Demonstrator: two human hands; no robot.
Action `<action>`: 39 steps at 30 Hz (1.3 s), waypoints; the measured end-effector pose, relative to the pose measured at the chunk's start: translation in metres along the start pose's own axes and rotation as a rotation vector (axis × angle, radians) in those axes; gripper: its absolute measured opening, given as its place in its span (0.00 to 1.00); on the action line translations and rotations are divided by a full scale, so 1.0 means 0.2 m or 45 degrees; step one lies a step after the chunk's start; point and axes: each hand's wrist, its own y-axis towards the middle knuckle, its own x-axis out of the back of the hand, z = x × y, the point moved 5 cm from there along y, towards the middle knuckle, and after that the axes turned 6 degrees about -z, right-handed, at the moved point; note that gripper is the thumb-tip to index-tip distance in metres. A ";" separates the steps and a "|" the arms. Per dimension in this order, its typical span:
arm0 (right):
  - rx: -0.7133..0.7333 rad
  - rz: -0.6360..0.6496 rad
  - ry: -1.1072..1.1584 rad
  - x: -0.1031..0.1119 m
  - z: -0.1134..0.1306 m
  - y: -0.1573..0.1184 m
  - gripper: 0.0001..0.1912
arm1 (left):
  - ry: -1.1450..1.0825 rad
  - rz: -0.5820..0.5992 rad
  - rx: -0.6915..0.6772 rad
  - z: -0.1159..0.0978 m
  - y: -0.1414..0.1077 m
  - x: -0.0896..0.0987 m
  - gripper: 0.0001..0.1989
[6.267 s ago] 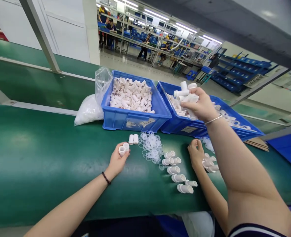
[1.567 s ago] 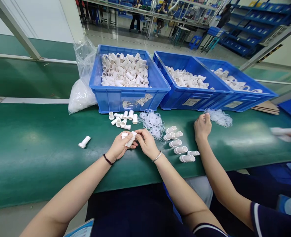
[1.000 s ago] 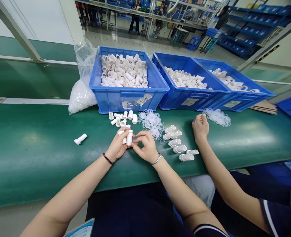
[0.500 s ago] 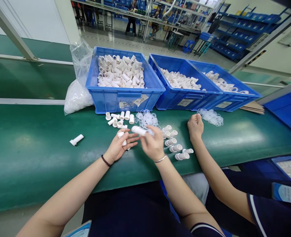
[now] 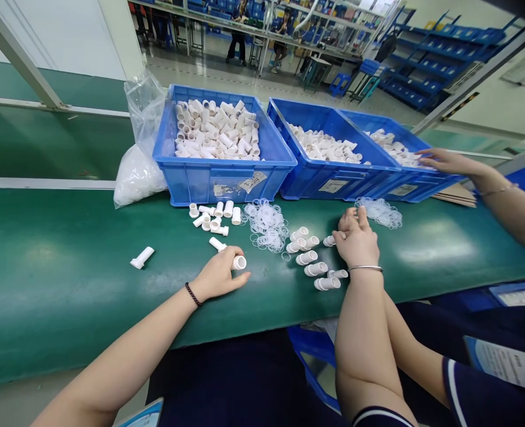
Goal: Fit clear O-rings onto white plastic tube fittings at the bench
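My left hand (image 5: 220, 274) rests low over the green table, fingers curled round a short white plastic pipe fitting (image 5: 239, 263). Another white fitting (image 5: 218, 244) pokes out beyond its fingers. My right hand (image 5: 360, 244) reaches to the right, its thumb and fingers closed on a white flanged fitting (image 5: 330, 241) at table level. Beside it stands a group of white fittings (image 5: 316, 268), open ends up and leaning. A pile of thin clear rings (image 5: 269, 225) lies between my hands. More loose fittings (image 5: 215, 223) lie beyond my left hand.
Blue bins (image 5: 226, 172) of white parts line the back. A clear bag (image 5: 140, 172) stands at left; a single fitting (image 5: 142, 257) lies nearer. A co-worker's hand (image 5: 451, 163) reaches into the right bin; their other hand is partly behind mine, near more rings (image 5: 380, 212).
My right hand has moved right with a fitting, to the standing group. My left hand has turned palm down onto the table. The co-worker's hand has come into view over the right bin.
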 end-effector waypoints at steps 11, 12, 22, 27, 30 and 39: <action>0.845 0.376 0.873 -0.08 1.13 -0.28 0.03 | -0.005 0.252 -0.130 -0.02 0.01 -0.03 0.11; 0.864 0.399 0.921 -0.09 1.17 -0.29 0.05 | 0.002 0.273 -0.152 -0.02 0.01 -0.03 0.11; 0.904 0.642 1.043 -0.26 1.24 -0.30 0.12 | 0.115 0.442 -0.201 0.01 0.01 -0.06 0.19; 0.651 0.469 1.098 -0.18 0.97 -0.22 0.18 | -0.111 0.209 0.098 0.06 0.02 -0.03 0.20; 0.620 0.426 1.100 -0.11 0.83 -0.23 0.19 | -0.238 0.026 0.301 0.11 0.03 0.01 0.21; 0.714 0.428 1.128 -0.06 0.87 -0.32 0.17 | -0.385 -0.004 0.297 0.07 0.03 0.06 0.19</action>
